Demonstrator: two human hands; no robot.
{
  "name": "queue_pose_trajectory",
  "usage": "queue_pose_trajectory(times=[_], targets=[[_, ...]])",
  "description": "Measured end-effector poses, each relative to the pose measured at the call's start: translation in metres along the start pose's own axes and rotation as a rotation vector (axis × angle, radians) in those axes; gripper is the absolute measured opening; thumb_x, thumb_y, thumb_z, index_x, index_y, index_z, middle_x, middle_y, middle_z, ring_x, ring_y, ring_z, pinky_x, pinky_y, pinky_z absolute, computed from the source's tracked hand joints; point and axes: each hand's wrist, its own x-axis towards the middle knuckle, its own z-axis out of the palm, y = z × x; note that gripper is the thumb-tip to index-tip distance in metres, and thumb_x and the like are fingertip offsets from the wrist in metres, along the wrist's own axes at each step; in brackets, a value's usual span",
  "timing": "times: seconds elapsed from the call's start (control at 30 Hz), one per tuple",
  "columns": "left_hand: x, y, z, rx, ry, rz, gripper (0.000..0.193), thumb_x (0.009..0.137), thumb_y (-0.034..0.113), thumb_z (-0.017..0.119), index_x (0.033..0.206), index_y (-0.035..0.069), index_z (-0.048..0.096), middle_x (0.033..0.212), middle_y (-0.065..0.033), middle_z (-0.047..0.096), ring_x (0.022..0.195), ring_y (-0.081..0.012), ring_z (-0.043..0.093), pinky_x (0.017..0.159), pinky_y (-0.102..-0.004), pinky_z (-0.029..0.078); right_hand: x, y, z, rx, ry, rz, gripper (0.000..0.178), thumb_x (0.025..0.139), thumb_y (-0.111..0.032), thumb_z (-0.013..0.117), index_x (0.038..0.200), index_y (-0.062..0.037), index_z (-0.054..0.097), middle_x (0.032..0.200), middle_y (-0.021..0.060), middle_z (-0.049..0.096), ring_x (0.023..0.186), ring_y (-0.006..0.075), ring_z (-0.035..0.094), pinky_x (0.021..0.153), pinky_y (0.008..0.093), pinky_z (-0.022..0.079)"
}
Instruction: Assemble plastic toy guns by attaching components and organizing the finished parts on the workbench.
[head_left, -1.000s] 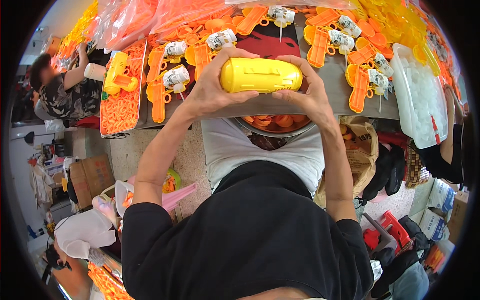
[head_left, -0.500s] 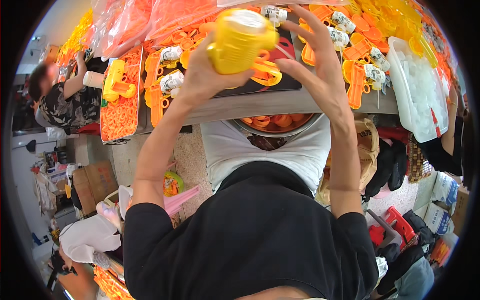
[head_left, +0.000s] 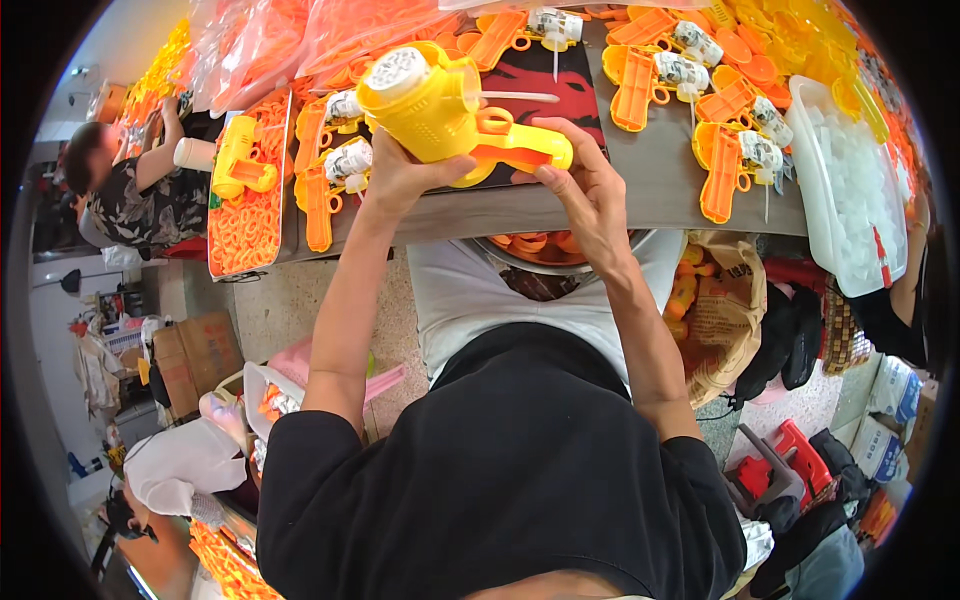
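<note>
A yellow plastic toy gun (head_left: 432,118) is held up just over the near edge of the table. Its round end carries a white dotted disc, and a thin white tube sticks out toward the right. My left hand (head_left: 405,178) wraps its rounded body from below and the left. With thumb and fingers, my right hand (head_left: 592,190) grips the end of its handle (head_left: 535,147). Beneath it, a dark mat with a red pattern (head_left: 535,75) is partly covered. Orange and yellow parts with white patterned motors (head_left: 683,72) lie in groups on both sides.
A tray of orange rings (head_left: 245,235), bearing another yellow toy gun, stands at left; a white tub of clear pieces (head_left: 850,190) stands right. Bags of orange parts (head_left: 350,35) line the back. A metal basin (head_left: 560,268) sits below the edge. A person (head_left: 135,190) works at left.
The toy gun has turned and tipped, so its handle now points right. My right hand, open and apart before, has come down and closed on the handle.
</note>
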Motion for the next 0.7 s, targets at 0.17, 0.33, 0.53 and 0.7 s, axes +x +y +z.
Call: queue_pose_trajectory(times=[0.17, 0.33, 0.53, 0.7], targets=[[0.004, 0.012, -0.015, -0.298, -0.224, -0.023, 0.082, 0.068, 0.018, 0.091, 0.137, 0.001, 0.050, 0.129, -0.0182, 0.063, 0.114, -0.0264, 0.065, 0.099, -0.0386, 0.053, -0.005, 0.005, -0.011, -0.170, -0.101, 0.001, 0.045, 0.099, -0.002, 0.059, 0.142, 0.0010, 0.047, 0.124, 0.0114, 0.063, 0.103, 0.0189, 0.066, 0.096, 0.0317, 0.050], [0.003, 0.018, -0.013, 0.033, -0.228, 0.184, 0.073, 0.070, 0.017, 0.087, 0.129, 0.004, 0.047, 0.116, -0.0147, 0.066, 0.110, -0.0249, 0.065, 0.096, -0.0381, 0.054, -0.011, -0.020, -0.010, 0.013, -0.140, 0.077, 0.051, 0.095, -0.001, 0.063, 0.144, 0.0018, 0.046, 0.131, 0.0139, 0.061, 0.115, 0.0192, 0.063, 0.101, 0.0331, 0.048], [-0.010, 0.035, -0.006, 0.441, -0.153, 0.435, 0.063, 0.070, 0.014, 0.085, 0.124, 0.004, 0.053, 0.107, -0.0119, 0.066, 0.103, -0.0237, 0.066, 0.093, -0.0360, 0.053, -0.017, -0.046, -0.014, -0.444, -0.231, -0.206, 0.043, 0.096, -0.004, 0.058, 0.138, 0.0039, 0.052, 0.128, 0.0142, 0.063, 0.119, 0.0182, 0.060, 0.099, 0.0319, 0.049], [-0.006, 0.018, -0.021, 0.285, -0.175, 0.203, 0.072, 0.072, 0.008, 0.083, 0.133, 0.006, 0.046, 0.112, -0.0102, 0.063, 0.111, -0.0301, 0.065, 0.098, -0.0398, 0.052, -0.022, -0.025, -0.005, -0.234, -0.129, 0.055, 0.038, 0.099, -0.002, 0.055, 0.137, 0.0027, 0.052, 0.122, 0.0096, 0.064, 0.107, 0.0159, 0.065, 0.098, 0.0290, 0.048]])
